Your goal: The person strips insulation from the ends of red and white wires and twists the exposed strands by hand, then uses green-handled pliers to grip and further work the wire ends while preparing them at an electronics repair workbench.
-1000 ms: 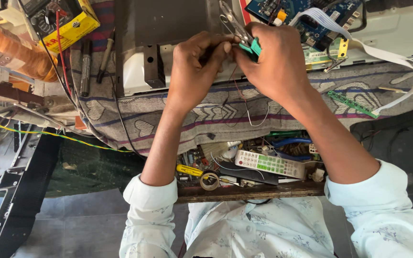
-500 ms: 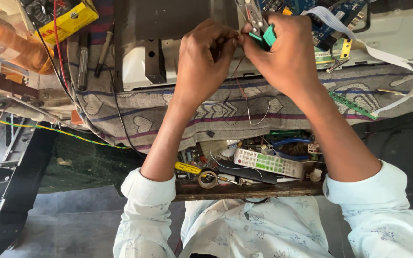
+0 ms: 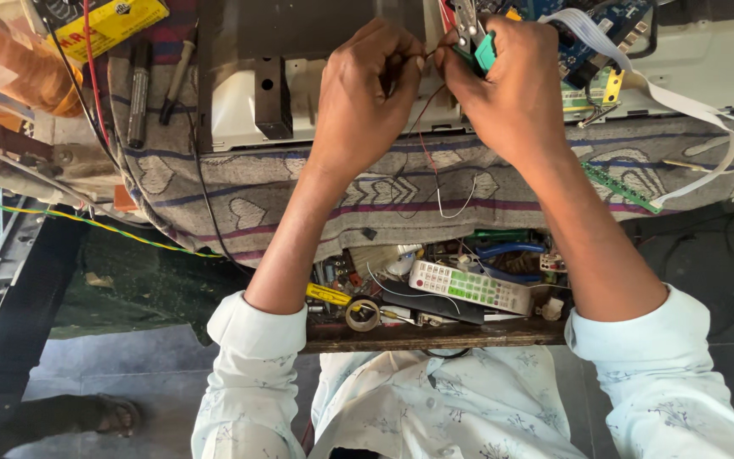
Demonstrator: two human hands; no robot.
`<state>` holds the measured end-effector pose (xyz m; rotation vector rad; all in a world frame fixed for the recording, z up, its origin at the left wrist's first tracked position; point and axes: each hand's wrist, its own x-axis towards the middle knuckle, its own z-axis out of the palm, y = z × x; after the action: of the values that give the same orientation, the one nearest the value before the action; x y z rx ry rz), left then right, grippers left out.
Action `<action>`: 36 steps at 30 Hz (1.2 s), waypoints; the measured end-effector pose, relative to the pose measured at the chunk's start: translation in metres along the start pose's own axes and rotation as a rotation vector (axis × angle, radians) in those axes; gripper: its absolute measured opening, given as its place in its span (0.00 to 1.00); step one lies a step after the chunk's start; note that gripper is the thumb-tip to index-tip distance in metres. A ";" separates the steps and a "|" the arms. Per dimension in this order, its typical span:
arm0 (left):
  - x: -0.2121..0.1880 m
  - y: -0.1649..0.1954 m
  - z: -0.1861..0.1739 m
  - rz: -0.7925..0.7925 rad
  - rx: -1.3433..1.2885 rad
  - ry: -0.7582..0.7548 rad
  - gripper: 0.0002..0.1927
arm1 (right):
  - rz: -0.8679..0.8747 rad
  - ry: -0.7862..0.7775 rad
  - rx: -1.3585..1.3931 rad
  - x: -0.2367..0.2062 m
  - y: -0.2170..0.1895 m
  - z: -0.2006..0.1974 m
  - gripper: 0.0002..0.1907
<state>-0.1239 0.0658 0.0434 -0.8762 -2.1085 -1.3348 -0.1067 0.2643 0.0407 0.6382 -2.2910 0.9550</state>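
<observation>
My left hand (image 3: 371, 93) pinches thin wires (image 3: 425, 144) over the white back panel of an opened flat screen (image 3: 239, 110). Right beside it, my right hand (image 3: 511, 85) is closed around a small pair of pliers with green grips (image 3: 479, 42), its jaws pointing up and away from me. The two hands nearly touch at the fingertips. A red wire and a white wire hang down from between them onto the patterned cloth (image 3: 239, 191). A blue circuit board (image 3: 592, 38) lies just behind my right hand.
An open drawer (image 3: 435, 331) below the cloth holds a white remote (image 3: 469, 287), a tape roll (image 3: 362, 314) and small tools. A yellow multimeter (image 3: 108, 25) and screwdrivers (image 3: 138, 85) lie at the far left. A white ribbon cable (image 3: 681, 102) loops at the right.
Both hands have shifted slightly up and right in view while staying together; the pliers have turned more upright in my right hand.
</observation>
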 end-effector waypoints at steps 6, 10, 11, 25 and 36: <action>0.001 0.000 0.001 -0.049 -0.080 0.004 0.05 | 0.046 0.025 0.060 0.001 -0.001 0.003 0.10; 0.000 -0.002 0.002 -0.115 -0.152 0.027 0.03 | 0.179 -0.021 0.403 0.001 -0.008 0.004 0.03; -0.001 -0.002 0.003 -0.132 -0.148 0.029 0.03 | 0.216 -0.026 0.424 0.001 -0.011 0.003 0.03; 0.001 -0.002 0.003 -0.143 -0.126 -0.003 0.04 | 0.053 -0.165 -0.025 0.022 0.001 -0.012 0.11; 0.003 -0.006 0.000 -0.055 -0.062 -0.032 0.06 | 0.052 -0.138 0.149 0.023 0.005 -0.008 0.07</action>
<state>-0.1302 0.0646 0.0423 -0.8760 -2.1405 -1.4295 -0.1243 0.2686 0.0580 0.7309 -2.3824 1.1475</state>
